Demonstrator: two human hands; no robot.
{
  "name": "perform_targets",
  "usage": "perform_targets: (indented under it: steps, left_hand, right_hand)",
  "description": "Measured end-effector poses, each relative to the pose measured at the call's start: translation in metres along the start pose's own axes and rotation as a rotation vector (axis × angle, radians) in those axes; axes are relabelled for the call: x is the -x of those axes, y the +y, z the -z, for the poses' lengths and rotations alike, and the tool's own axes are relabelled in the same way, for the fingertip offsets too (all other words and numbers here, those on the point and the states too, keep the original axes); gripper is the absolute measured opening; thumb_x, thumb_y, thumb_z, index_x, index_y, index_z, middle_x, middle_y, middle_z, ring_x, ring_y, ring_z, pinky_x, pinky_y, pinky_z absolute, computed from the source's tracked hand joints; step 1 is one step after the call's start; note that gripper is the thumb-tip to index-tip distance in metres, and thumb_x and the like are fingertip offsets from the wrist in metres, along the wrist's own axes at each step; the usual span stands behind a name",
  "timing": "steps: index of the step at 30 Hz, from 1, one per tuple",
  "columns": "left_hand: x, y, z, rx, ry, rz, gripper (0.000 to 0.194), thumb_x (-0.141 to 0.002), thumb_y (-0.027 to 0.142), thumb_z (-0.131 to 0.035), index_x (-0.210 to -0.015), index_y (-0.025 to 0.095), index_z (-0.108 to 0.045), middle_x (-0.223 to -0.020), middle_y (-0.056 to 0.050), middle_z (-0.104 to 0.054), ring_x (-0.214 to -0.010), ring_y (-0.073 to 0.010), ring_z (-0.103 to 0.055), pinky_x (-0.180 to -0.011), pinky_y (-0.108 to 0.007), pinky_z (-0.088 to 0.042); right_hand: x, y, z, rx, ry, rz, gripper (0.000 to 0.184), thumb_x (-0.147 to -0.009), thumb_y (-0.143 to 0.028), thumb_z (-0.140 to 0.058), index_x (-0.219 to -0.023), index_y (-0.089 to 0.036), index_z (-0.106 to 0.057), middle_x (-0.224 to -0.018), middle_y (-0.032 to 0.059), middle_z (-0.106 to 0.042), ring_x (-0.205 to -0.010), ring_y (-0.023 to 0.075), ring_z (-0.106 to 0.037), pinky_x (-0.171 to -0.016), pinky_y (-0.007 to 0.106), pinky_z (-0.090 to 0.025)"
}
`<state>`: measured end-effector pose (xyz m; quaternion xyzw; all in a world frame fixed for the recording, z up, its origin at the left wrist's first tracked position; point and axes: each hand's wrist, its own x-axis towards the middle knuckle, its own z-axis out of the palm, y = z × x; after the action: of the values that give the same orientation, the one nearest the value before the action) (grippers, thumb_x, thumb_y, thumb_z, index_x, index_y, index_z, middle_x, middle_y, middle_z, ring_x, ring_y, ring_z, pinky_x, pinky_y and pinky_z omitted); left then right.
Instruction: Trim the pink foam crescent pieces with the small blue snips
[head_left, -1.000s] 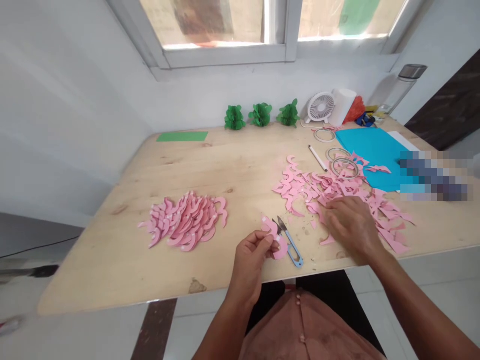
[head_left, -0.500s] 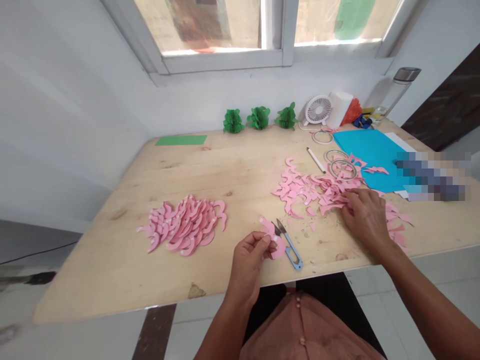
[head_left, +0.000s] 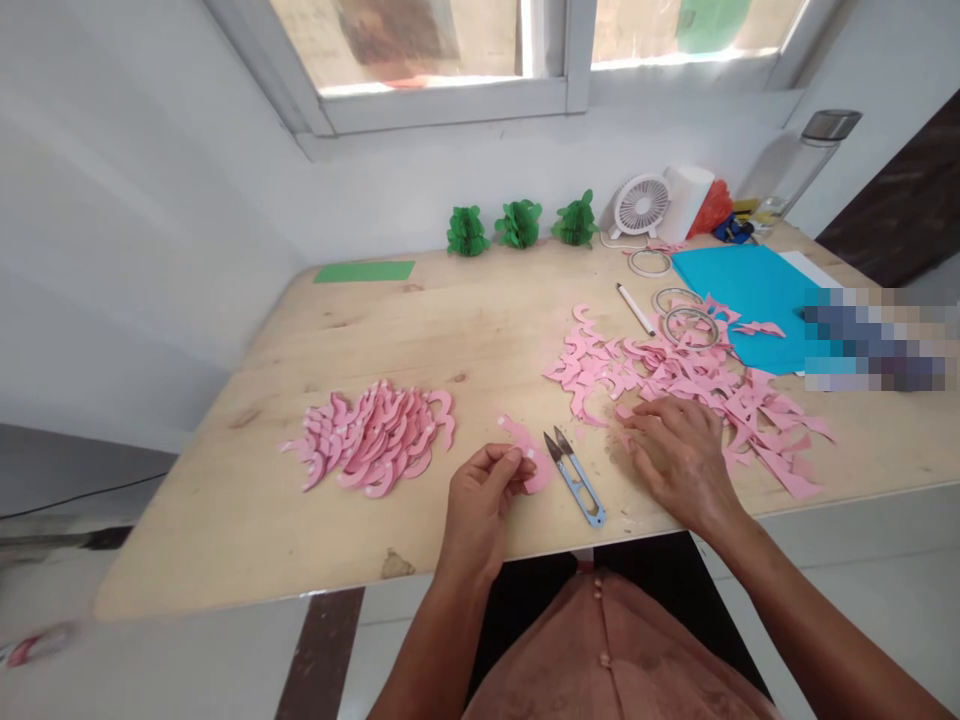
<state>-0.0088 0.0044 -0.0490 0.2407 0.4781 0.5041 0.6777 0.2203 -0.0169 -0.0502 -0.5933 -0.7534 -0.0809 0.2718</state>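
My left hand (head_left: 484,495) pinches a curved pink paper cutout (head_left: 535,472) between thumb and fingers, just above the table near its front edge. Right beside it lies a pair of blue-handled thread snips (head_left: 576,478), blades pointing away from me. My right hand (head_left: 679,455) is palm down with its fingers stretched out over small pink scraps, at the near side of a loose heap of pink paper offcuts (head_left: 675,370). Its fingertips seem to touch a scrap. To the left sits a piled stack of curved pink paper cutouts (head_left: 382,435), some with small white patches.
At the back stand green paper honeycomb shapes (head_left: 517,225), a small white fan (head_left: 641,205) and a glass bottle (head_left: 806,170). A white pen (head_left: 636,310), rolls of tape (head_left: 691,328) and blue sheets (head_left: 735,290) lie on the right. A green strip (head_left: 365,272) lies back left.
My right hand has moved left and nearer to me, off the offcut heap toward the snips. My left hand has shifted slightly left with the pink cutout, away from the snips.
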Motion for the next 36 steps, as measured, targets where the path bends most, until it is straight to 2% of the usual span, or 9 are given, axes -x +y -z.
perform_targets:
  steps: [4,7,10,12,20,25,29,36]
  left_hand:
    - [-0.004,0.003,0.006,-0.014,0.035,-0.03,0.017,-0.066,0.026,-0.076,-0.069,0.014,-0.063,-0.063,-0.001,-0.065,-0.062,-0.0099,-0.058,-0.058,-0.019,-0.044]
    - [-0.006,0.005,0.009,-0.018,0.058,-0.042,0.018,-0.065,0.026,-0.076,-0.068,0.014,-0.063,-0.063,-0.001,-0.064,-0.062,-0.0099,-0.058,-0.059,-0.02,-0.044]
    - [-0.005,0.006,0.009,-0.009,0.064,-0.048,0.018,-0.064,0.025,-0.076,-0.066,0.014,-0.063,-0.063,-0.001,-0.064,-0.062,-0.0098,-0.058,-0.06,-0.02,-0.045]
    - [-0.004,0.007,0.009,-0.012,0.073,-0.054,0.017,-0.063,0.024,-0.076,-0.066,0.014,-0.063,-0.064,-0.001,-0.063,-0.061,-0.0099,-0.058,-0.059,-0.02,-0.045]
    - [-0.003,0.005,0.011,0.017,0.086,-0.033,0.018,-0.063,0.024,-0.077,-0.067,0.014,-0.063,-0.063,0.0,-0.064,-0.062,-0.0095,-0.058,-0.06,-0.02,-0.045]
    - [-0.004,0.005,0.013,0.075,0.095,-0.039,0.017,-0.062,0.021,-0.078,-0.066,0.014,-0.063,-0.063,0.0,-0.064,-0.062,-0.0092,-0.058,-0.062,-0.02,-0.046]
    - [-0.003,0.008,0.015,0.115,0.112,-0.036,0.017,-0.061,0.02,-0.078,-0.065,0.014,-0.063,-0.063,0.001,-0.063,-0.061,-0.0088,-0.058,-0.06,-0.019,-0.046]
    - [-0.004,0.007,0.018,0.093,0.095,-0.032,0.016,-0.064,0.022,-0.077,-0.067,0.014,-0.064,-0.063,0.0,-0.064,-0.062,-0.0089,-0.058,-0.06,-0.019,-0.045]
  right_hand:
    - [0.005,-0.021,0.003,-0.146,-0.042,-0.041,0.016,-0.085,-0.022,-0.054,-0.099,-0.019,-0.062,-0.096,0.0077,-0.065,-0.096,0.0256,-0.054,-0.084,0.043,-0.036]
    - [0.009,-0.049,-0.001,-0.274,-0.163,0.015,0.019,-0.086,-0.025,-0.055,-0.103,-0.018,-0.061,-0.099,0.0086,-0.064,-0.097,0.025,-0.053,-0.085,0.042,-0.037]
    - [0.012,-0.069,-0.008,-0.276,-0.268,0.063,0.02,-0.086,-0.022,-0.054,-0.104,-0.02,-0.063,-0.108,0.0098,-0.062,-0.103,0.0267,-0.05,-0.088,0.044,-0.037]
    - [0.016,-0.07,-0.011,-0.232,-0.275,0.071,0.021,-0.086,-0.019,-0.054,-0.105,-0.021,-0.063,-0.111,0.0105,-0.062,-0.105,0.0275,-0.05,-0.089,0.046,-0.037]
    - [0.027,-0.045,-0.003,-0.198,-0.182,0.083,0.024,-0.087,-0.018,-0.053,-0.11,-0.021,-0.06,-0.111,0.0101,-0.063,-0.105,0.0265,-0.052,-0.089,0.045,-0.037]
    - [-0.004,-0.059,-0.015,-0.165,-0.196,0.134,0.018,-0.088,-0.018,-0.053,-0.103,-0.019,-0.062,-0.106,0.0089,-0.064,-0.106,0.0268,-0.048,-0.091,0.043,-0.034]
    - [-0.031,-0.067,-0.034,-0.059,-0.262,0.184,0.014,-0.089,-0.016,-0.051,-0.092,-0.019,-0.064,-0.092,0.0074,-0.065,-0.093,0.0241,-0.048,-0.082,0.039,-0.032]
    - [-0.045,-0.07,-0.05,0.031,-0.317,0.266,0.014,-0.089,-0.02,-0.055,-0.079,-0.019,-0.064,-0.081,0.0065,-0.062,-0.082,0.0221,-0.046,-0.077,0.038,-0.029]
